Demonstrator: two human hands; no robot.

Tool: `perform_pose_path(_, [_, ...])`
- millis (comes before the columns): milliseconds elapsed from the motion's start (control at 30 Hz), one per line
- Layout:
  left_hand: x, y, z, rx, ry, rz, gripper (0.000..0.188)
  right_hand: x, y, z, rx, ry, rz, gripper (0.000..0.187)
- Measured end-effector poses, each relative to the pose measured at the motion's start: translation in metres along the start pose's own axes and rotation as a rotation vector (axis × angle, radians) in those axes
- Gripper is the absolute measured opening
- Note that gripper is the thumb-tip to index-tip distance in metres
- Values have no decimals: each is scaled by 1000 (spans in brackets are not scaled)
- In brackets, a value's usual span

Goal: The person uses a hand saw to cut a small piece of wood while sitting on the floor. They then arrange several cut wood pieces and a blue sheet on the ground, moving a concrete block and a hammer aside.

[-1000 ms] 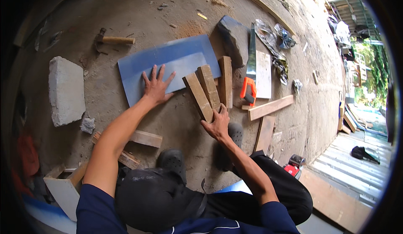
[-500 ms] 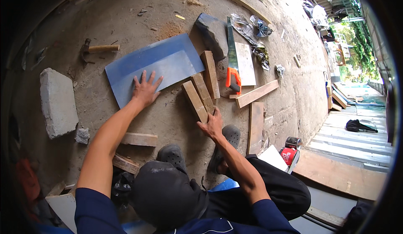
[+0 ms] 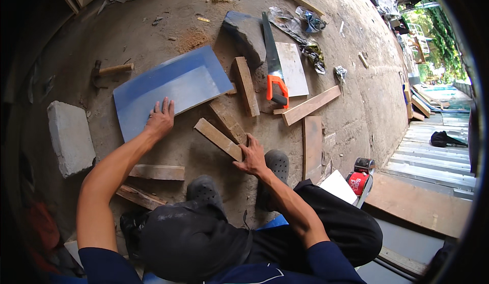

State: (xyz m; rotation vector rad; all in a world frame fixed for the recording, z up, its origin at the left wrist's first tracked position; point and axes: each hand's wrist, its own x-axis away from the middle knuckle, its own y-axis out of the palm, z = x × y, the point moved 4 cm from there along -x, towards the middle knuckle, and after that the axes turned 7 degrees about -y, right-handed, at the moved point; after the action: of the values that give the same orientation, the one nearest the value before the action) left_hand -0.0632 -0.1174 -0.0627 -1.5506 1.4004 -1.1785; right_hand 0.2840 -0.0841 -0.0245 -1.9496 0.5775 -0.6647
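My left hand (image 3: 161, 117) lies on the near edge of a blue flat board (image 3: 175, 83), fingers stretched out. My right hand (image 3: 252, 156) has its thumb and fingers closed round the near end of a short wooden block (image 3: 216, 137). That block points up and left, apart from the blue board. Just behind it lies a second wooden block (image 3: 228, 120), its near end close to my right fingertips. Farther off, a third wooden block (image 3: 246, 86) rests beside the board's right corner, near a dark stone block (image 3: 244, 39).
A handsaw (image 3: 275, 60) with an orange handle lies partly over a white board (image 3: 293, 72). Planks (image 3: 311, 104) lie on the right. At the left are a hammer (image 3: 113, 70) and a concrete block (image 3: 71, 139). A red-and-black tool (image 3: 360, 179) is by my right knee.
My right hand has swung the wooden block leftward, away from lying alongside the second block. My left hand has drawn back toward the board's near edge. The whole view has shifted slightly.
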Motion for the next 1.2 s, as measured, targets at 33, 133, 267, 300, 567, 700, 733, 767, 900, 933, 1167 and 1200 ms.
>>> perform_pose_path(33, [5, 4, -6, -5, -12, -9, 53, 2, -2, 4, -30, -18, 15, 66])
perform_pose_path(133, [25, 15, -23, -90, -37, -84, 54, 8, -6, 13, -108, -142, 81, 66])
perform_pose_path(267, [28, 17, -12, -53, -61, -197, 53, 21, -5, 24, -147, -158, 214, 70])
perform_pose_path(300, [25, 23, -3, -172, 16, -151, 52, 21, -6, 25, -139, -163, 260, 71])
perform_pose_path(567, [-2, -7, 27, -80, 101, -82, 49, 15, -30, 30, -305, 63, 522, 60])
perform_pose_path(700, [-2, -22, 20, 209, -110, -225, 48, 11, -33, 31, -300, 71, 496, 57])
perform_pose_path(733, [1, -28, 15, 265, -123, -207, 48, 11, -31, 29, -246, 65, 476, 57])
perform_pose_path(767, [3, -30, 13, 324, -134, -188, 48, 12, -28, 26, -190, 61, 455, 58])
perform_pose_path(900, [7, -31, 5, 468, -214, -83, 47, 18, -16, 10, -63, 88, 390, 59])
perform_pose_path(933, [6, -30, 5, 497, -237, -74, 47, 18, -14, 6, -45, 83, 354, 60])
perform_pose_path(1167, [-19, -50, -4, 593, -289, -392, 39, 16, 1, -13, -17, 87, 177, 61])
perform_pose_path(1200, [-21, -51, -8, 611, -288, -411, 39, 12, 2, -16, -20, 106, 154, 62])
